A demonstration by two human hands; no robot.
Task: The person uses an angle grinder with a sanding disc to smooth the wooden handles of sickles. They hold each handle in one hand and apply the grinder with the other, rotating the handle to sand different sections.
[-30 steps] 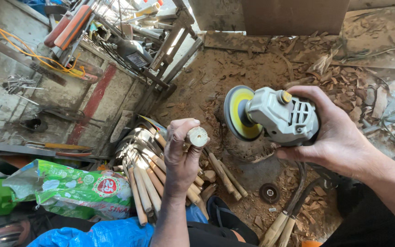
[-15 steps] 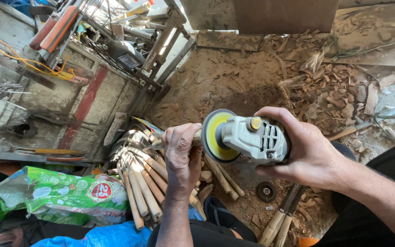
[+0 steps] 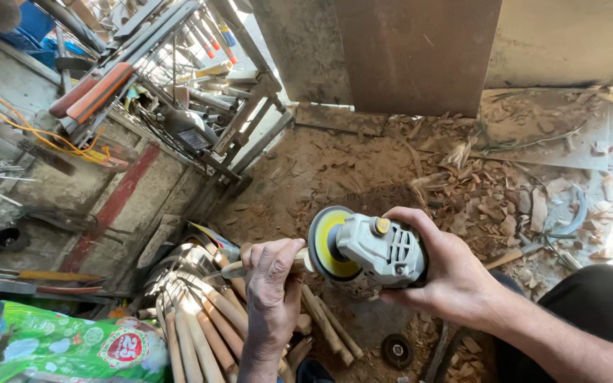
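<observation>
My right hand [image 3: 448, 273] grips a grey angle grinder [image 3: 381, 252] with a yellow-faced disc [image 3: 329, 243] turned to the left. My left hand [image 3: 272, 287] is closed around a short pale wooden handle [image 3: 299, 261], holding its end against the disc. Below my left hand lies a pile of several similar turned wooden handles [image 3: 200, 330].
Wood chips and sawdust [image 3: 484, 198] cover the ground. A metal rack with tools and rods [image 3: 172, 85] stands at the upper left. A green plastic bag [image 3: 65, 347] lies at the lower left. A small dark disc [image 3: 396, 349] rests on the floor. My dark-trousered knee [image 3: 597, 305] is at right.
My right hand has swung the grinder left and down until its disc meets the wooden handle. My left hand has lowered slightly and steadied the handle there.
</observation>
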